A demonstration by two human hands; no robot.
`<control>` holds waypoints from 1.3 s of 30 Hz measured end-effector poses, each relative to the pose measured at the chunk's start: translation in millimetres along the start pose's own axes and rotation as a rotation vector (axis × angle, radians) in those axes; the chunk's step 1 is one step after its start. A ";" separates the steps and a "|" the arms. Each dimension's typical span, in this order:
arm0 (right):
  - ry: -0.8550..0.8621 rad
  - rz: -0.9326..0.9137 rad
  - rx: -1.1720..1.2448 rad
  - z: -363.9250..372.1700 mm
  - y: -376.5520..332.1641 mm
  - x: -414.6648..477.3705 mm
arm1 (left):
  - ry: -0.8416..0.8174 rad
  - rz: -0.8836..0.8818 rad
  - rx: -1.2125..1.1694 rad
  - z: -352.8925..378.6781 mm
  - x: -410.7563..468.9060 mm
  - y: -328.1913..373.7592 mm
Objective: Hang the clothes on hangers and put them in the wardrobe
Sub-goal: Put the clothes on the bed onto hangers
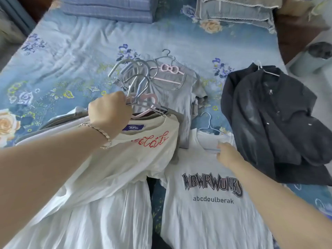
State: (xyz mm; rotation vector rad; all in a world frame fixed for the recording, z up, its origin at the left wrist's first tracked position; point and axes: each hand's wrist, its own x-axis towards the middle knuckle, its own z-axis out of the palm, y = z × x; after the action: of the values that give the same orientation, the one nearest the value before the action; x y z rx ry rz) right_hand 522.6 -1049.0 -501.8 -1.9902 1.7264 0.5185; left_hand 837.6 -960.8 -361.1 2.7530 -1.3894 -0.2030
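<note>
My left hand (110,114) grips a bundle of hanger hooks (133,81), and several garments hang from them, the front one a cream T-shirt with red lettering (143,155). My right hand (227,155) pinches the collar of a white T-shirt with black print (212,209), which lies flat on the bed with a light blue hanger (209,127) in its neck. A grey top (179,97) on a pink bow hanger (169,69) lies behind them. A dark jacket (273,126) on a white hanger lies to the right.
Everything lies on a blue floral bedsheet (71,56). Folded blue bedding (107,8) and grey pillows (237,13) sit at the head of the bed. A pale green bin (312,60) stands on the floor at the right. No wardrobe is in view.
</note>
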 end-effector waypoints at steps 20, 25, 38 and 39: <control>0.026 0.186 -0.107 67.7 21.5 207.7 | -0.027 0.017 0.113 125.9 84.1 20.2; 0.208 0.194 0.035 53.8 22.4 186.4 | -0.001 0.022 0.071 119.5 74.3 20.2; 0.610 -0.150 -0.010 -25.0 14.3 -28.8 | 0.073 -0.113 -0.081 -8.3 -7.5 -17.8; 0.652 -0.134 -0.032 -34.5 9.2 -45.7 | 0.089 -0.115 -0.096 -21.8 -17.7 -23.3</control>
State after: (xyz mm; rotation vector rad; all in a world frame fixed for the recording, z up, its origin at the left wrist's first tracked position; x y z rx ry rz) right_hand 506.4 -1032.0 -448.7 -2.4510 1.9110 -0.1819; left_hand 848.9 -932.9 -340.3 2.7284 -1.1701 -0.1453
